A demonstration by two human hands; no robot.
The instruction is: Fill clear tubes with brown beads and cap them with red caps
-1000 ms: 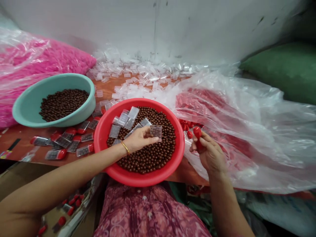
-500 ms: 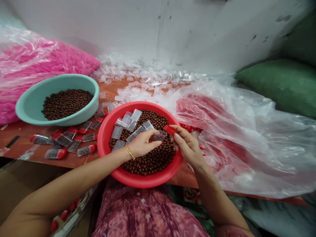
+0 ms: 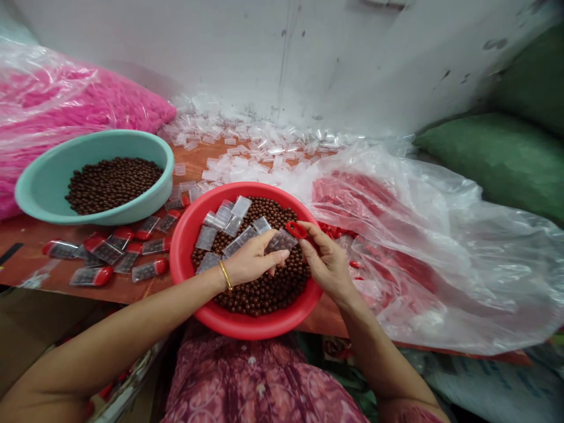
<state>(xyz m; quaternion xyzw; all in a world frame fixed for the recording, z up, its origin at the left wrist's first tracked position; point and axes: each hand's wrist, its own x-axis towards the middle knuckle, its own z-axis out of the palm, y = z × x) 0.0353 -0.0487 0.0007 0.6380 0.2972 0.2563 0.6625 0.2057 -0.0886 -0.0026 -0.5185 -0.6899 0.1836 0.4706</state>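
Observation:
Over the red basin (image 3: 183, 273), my left hand (image 3: 252, 258) grips a small clear plastic case (image 3: 282, 241) between thumb and fingers. My right hand (image 3: 326, 261) pinches a red cap (image 3: 296, 230) just above and to the right of the case, its hollow side showing. The cap looks close to the case; whether they touch I cannot tell. Below the hands, dark brown beads (image 3: 258, 298) fill the basin. Several clear cases (image 3: 205, 238) lie on the beads at the left side.
Left stands a teal basin (image 3: 33, 197) with brown beads. Red-capped filled cases (image 3: 150, 269) lie before it. Clear cases (image 3: 273, 150) are scattered toward the wall. A plastic bag of red caps (image 3: 440, 252) spreads right; a pink-filled bag (image 3: 101, 100) sits back left.
The red cap has turned in my right hand, so its hollow side now shows. The case in my left hand has tilted, with its flat face more visible. The view has shifted slightly.

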